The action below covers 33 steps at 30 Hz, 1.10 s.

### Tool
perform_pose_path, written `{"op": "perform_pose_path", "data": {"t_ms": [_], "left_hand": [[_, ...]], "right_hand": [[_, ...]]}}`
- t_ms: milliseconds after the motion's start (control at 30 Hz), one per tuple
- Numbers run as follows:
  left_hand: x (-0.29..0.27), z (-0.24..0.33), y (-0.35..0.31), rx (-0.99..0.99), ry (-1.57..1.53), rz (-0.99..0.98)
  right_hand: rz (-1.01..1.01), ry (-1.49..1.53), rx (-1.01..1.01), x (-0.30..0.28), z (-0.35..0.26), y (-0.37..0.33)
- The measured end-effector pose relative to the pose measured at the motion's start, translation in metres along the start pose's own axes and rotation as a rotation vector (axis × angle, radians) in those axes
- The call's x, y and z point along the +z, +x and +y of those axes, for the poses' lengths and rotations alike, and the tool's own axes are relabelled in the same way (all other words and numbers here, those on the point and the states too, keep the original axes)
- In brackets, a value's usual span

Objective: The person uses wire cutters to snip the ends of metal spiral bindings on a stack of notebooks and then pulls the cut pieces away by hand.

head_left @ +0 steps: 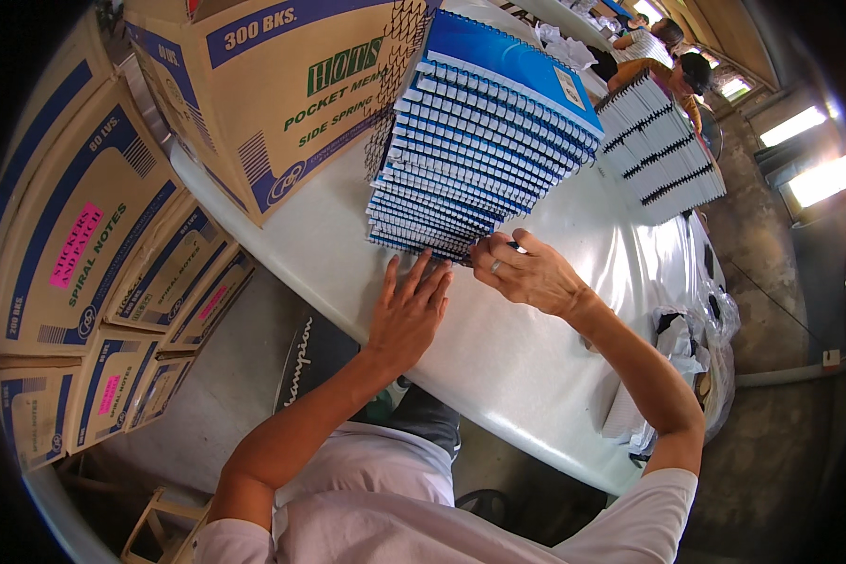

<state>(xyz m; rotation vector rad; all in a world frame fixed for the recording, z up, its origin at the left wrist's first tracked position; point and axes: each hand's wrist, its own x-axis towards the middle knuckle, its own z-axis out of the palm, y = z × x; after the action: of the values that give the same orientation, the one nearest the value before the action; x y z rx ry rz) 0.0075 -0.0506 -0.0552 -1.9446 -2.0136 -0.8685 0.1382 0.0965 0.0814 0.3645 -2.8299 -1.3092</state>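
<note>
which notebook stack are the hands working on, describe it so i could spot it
On the long white table, beside the big cardboard box, stands a tall stack of blue-covered spiral notebooks. The left hand and right hand touch its base. The other stack, farther off, shows white page edges instead.

The notebooks (470, 141) in the tall stack have bright blue covers and white wire spirals. Beside that stack, the table (498, 348) is plain white. Left of the stack, the cardboard boxes (94, 235) are tan with blue stripes and pink labels.
</note>
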Motion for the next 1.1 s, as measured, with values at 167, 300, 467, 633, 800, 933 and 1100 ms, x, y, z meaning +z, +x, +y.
{"op": "perform_pose_path", "data": {"t_ms": [167, 300, 467, 633, 800, 933, 1100], "left_hand": [[0.0, 0.001, 0.0, -0.004, -0.005, -0.007], [0.002, 0.001, 0.0, -0.006, 0.004, 0.006], [0.002, -0.001, -0.001, -0.004, 0.003, 0.008], [0.004, 0.001, -0.001, -0.002, 0.014, 0.044], [0.002, 0.0, 0.0, 0.008, 0.016, 0.037], [0.002, 0.0, -0.001, 0.002, 0.011, 0.036], [0.0, 0.001, 0.0, -0.009, -0.008, 0.008]], "right_hand": [[0.031, 0.015, -0.011, 0.001, -0.002, 0.001], [-0.047, 0.093, 0.041, -0.008, -0.008, 0.011], [-0.03, 0.17, 0.097, -0.018, -0.009, 0.018], [0.014, 0.107, 0.039, -0.015, -0.001, 0.007], [-0.054, 0.053, 0.015, -0.016, -0.001, 0.0], [0.008, 0.044, 0.007, -0.013, 0.0, 0.0], [0.024, 0.036, -0.017, -0.003, 0.0, 0.002]]}}
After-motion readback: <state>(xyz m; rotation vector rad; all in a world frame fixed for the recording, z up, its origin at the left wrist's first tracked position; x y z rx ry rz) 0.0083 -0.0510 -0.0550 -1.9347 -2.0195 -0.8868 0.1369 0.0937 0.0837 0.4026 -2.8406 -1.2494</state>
